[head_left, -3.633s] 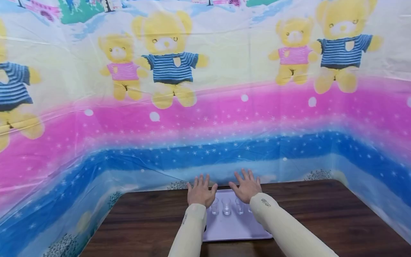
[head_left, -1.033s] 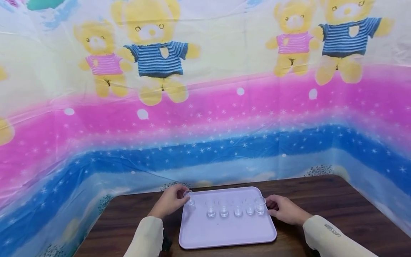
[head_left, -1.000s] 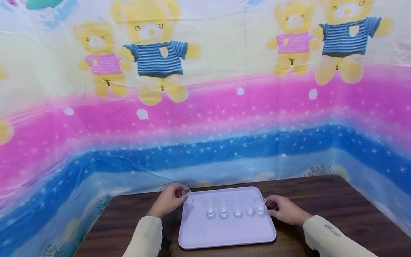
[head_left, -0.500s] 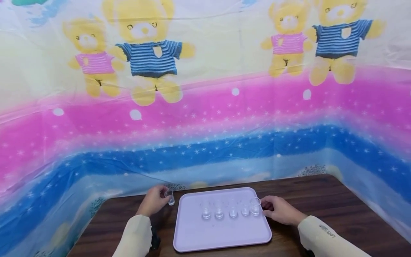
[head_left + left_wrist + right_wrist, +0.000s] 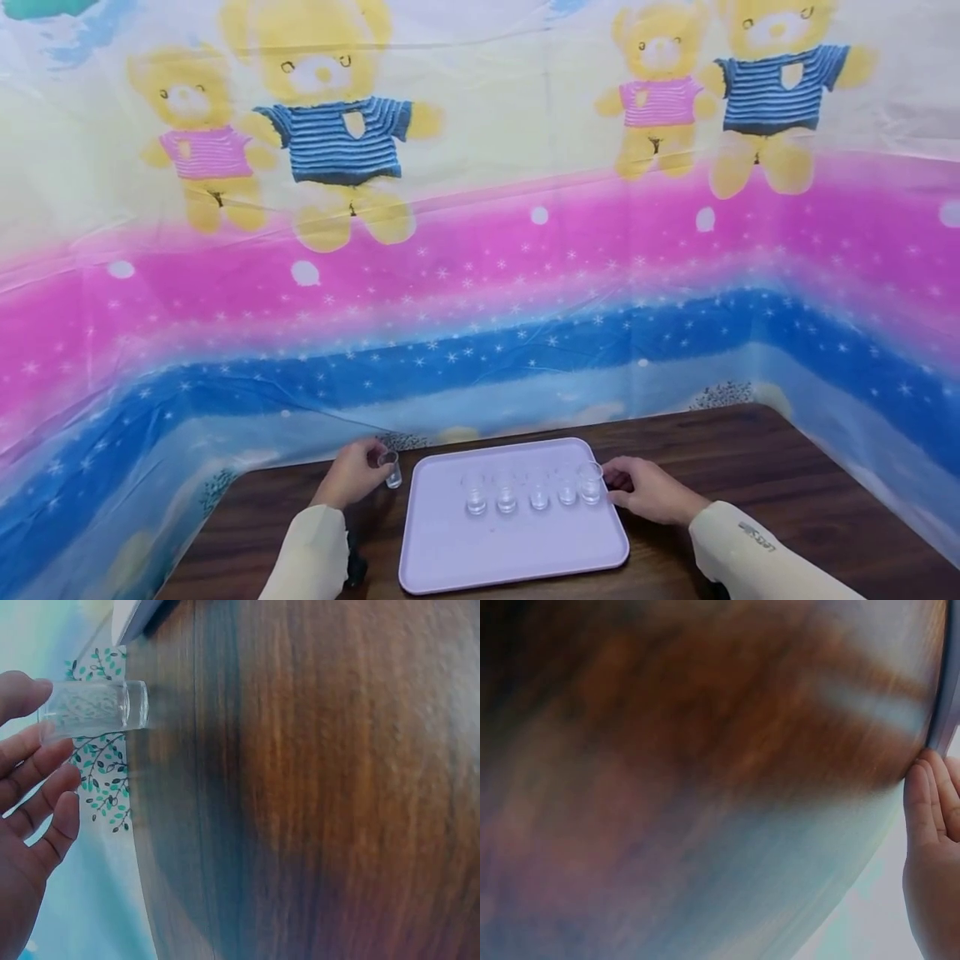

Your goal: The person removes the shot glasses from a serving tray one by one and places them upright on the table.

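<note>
In the head view, my left hand [image 5: 351, 473] is just left of the pale purple tray [image 5: 517, 554]. Thumb and fingers pinch the rim of a clear shot glass [image 5: 393, 475], whose base is close to the dark wooden tabletop. The left wrist view shows this shot glass [image 5: 94, 705] between thumb and index finger, the other fingers loosely bent. At the tray's right edge is my right hand [image 5: 652, 490], fingertips right beside the rightmost shot glass [image 5: 590, 490]. In the right wrist view its fingers [image 5: 937, 799] look fairly straight against the tray edge; no glass shows there.
More clear shot glasses [image 5: 506, 498] stand upright in a row across the tray's middle. The wooden table [image 5: 720, 467] extends on both sides of the tray. A printed bear curtain [image 5: 480, 292] hangs behind and around the table.
Both hands were first spread over the tray, then moved to the row's two sides. My left hand has carried one shot glass off the tray's left side to the table; the right hand has stayed put.
</note>
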Demonstrator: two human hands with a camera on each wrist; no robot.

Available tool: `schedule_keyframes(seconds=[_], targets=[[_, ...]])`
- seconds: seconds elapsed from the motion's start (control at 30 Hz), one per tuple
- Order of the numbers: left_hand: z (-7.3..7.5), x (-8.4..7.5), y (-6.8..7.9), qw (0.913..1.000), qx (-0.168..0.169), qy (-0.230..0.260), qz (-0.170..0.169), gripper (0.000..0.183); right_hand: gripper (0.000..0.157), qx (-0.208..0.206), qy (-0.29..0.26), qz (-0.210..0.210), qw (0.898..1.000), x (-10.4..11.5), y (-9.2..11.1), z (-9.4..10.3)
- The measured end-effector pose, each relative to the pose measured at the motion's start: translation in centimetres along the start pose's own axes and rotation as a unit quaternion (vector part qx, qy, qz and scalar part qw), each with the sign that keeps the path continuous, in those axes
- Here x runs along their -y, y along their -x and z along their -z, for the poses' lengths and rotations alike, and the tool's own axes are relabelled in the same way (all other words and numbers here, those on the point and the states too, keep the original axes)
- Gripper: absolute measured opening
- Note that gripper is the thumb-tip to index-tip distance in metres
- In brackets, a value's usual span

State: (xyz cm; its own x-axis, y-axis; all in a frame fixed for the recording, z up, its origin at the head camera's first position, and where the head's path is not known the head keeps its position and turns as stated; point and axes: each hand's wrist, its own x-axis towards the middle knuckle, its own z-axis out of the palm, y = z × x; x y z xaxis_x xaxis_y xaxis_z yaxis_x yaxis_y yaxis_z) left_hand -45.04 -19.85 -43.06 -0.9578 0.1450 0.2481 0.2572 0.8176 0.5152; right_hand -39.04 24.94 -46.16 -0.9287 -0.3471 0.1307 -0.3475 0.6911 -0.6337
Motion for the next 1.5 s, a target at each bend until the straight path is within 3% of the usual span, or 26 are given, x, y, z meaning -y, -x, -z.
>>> schedule_keyframes(seconds=[0.2,0.33,0.47,0.63,0.8,1.07,1.3,1.5], targets=[[0.4,-0.3,0.3,0.9994,-0.028,0.005,-0.018,0.032,0.029,-0.004,0.001,-0.006,1.000,0.2,-0.1,0.0],[0.7,-1.1,0.2,0.9961,-0.057,0.007,-0.067,0.036,0.029,-0.002,0.003,-0.006,1.000,0.1,-0.2,-0.1],[0.8,-2.5,0.3,0.9911,-0.058,0.012,-0.120,0.035,0.029,0.000,0.004,-0.003,1.000,-0.2,-0.2,-0.1],[0.1,-4.6,0.6,0.9838,-0.015,0.044,-0.173,0.030,0.029,0.001,0.001,-0.005,1.000,-0.3,-0.1,0.0],[-1.0,-6.3,0.8,0.9783,0.050,0.059,-0.192,0.033,0.029,-0.001,-0.002,-0.005,1.000,-0.2,-0.1,0.1],[-2.1,-7.2,0.6,0.9695,0.087,0.041,-0.226,0.029,0.028,0.000,0.005,0.003,1.000,-0.3,-0.3,-0.1],[-2.9,-7.6,0.4,0.9648,0.129,0.053,-0.223,0.030,0.029,0.000,0.009,-0.008,1.000,-0.4,-0.2,-0.1],[-3.2,-7.8,0.4,0.9637,0.142,0.050,-0.221,0.030,0.029,-0.005,0.009,-0.005,1.000,-0.4,-0.3,-0.3]])
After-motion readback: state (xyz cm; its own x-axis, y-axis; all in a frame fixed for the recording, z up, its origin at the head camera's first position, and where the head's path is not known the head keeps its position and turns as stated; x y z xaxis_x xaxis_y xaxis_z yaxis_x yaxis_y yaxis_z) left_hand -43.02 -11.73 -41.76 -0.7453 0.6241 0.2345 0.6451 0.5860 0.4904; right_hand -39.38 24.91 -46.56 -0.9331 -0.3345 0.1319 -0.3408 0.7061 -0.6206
